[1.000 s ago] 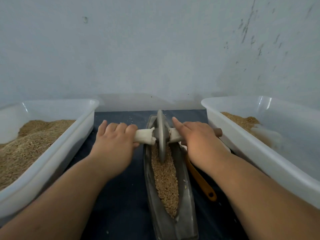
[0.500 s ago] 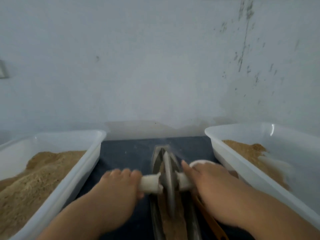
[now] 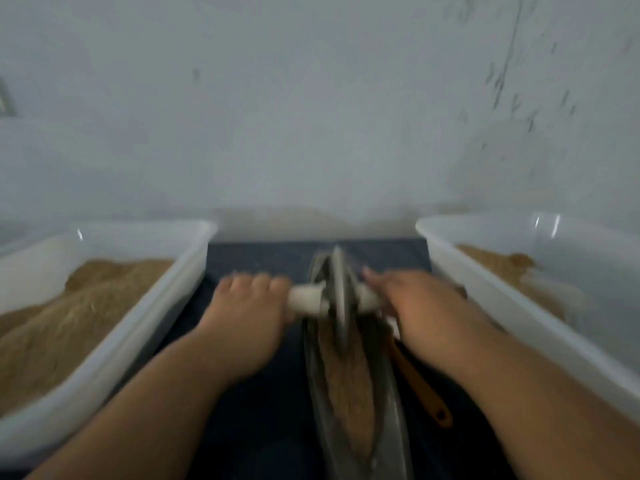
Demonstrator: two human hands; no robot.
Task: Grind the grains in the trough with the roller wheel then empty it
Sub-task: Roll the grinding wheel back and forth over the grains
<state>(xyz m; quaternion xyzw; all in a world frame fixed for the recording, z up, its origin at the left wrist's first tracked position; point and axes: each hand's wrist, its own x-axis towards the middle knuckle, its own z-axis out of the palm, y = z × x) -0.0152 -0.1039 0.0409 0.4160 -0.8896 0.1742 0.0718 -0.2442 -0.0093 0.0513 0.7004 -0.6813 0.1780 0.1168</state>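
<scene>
The left hand [image 3: 249,306] curls round the white axle handle [image 3: 306,299]. The roller wheel [image 3: 337,296] stands in the trough [image 3: 393,403] near its far end, on the grains [image 3: 346,379]. The right hand [image 3: 426,306] covers the other stub, its grip too blurred to tell. Equal downward pressure from both sides should keep the wheel upright.

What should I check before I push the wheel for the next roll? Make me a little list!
1. Left hand grips the white handle: ok.
2. Right hand lies over the other handle; firm grip: cannot tell, too blurred.
3. Roller wheel sits inside the trough: ok.
4. Grains lie in the trough to grind: ok.
5. Grains fine enough: cannot tell, blurred.
6. Orange-handled tool lies beside the trough, outside the wheel's track: ok.
</scene>
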